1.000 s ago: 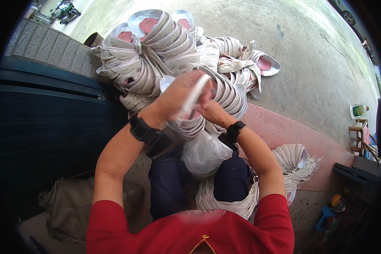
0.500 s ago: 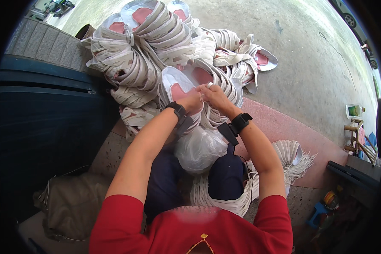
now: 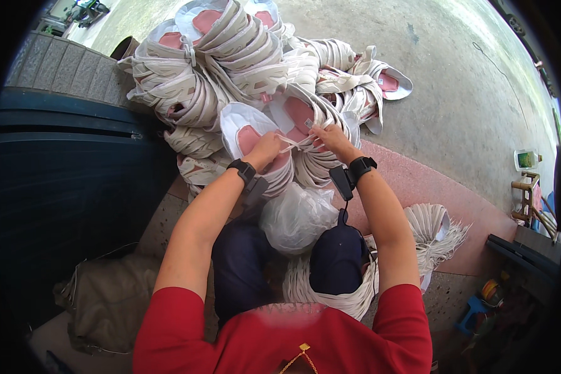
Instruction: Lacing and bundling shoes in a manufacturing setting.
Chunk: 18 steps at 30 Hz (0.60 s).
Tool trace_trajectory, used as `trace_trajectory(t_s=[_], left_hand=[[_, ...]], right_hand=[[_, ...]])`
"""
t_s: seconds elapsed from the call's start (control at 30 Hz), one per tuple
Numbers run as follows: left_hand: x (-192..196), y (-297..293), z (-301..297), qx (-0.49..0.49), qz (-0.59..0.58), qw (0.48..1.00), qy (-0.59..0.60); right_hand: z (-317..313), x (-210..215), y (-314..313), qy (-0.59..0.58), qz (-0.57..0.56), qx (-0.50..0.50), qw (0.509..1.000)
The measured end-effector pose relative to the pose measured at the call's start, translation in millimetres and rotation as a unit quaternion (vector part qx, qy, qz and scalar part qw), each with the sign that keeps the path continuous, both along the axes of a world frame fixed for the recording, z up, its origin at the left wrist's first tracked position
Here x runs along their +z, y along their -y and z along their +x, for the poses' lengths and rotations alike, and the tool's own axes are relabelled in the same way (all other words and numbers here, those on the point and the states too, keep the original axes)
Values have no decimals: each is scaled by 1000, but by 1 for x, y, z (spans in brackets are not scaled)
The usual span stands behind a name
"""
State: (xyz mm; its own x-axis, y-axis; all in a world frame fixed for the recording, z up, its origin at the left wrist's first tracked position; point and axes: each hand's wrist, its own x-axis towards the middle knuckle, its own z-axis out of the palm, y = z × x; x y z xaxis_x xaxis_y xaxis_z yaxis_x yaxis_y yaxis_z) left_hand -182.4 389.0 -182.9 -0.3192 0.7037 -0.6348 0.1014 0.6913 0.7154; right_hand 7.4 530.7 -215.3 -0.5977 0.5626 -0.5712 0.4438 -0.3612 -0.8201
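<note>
White strap (image 3: 291, 142) pinched taut between both hands at frame centre, likely for tying. Left hand (image 3: 265, 149) closed on strap end, resting on pink-lined insole piece (image 3: 246, 134). Right hand (image 3: 330, 138) gripping other end. Big pile of bundled cream pieces (image 3: 230, 68) above, within reach. Clear plastic bag (image 3: 296, 218) on lap.

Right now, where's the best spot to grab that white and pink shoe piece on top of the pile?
Probably by the near rim of the white and pink shoe piece, coming from the person's side. It lies on the pile with its open face up and that edge free. The left hand is already there, while the right hand pinches the thin white strap.
</note>
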Motion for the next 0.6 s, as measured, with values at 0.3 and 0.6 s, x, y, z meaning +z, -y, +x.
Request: trace_trajectory(t_s=[0.3, 0.6], left_hand=[[32, 27, -14, 22, 201, 977, 66], [149, 71, 13, -52, 173, 978, -105]], right_hand=[[-14, 20, 31, -29, 94, 106, 989], [-35, 68, 63, -112, 66, 117, 985]])
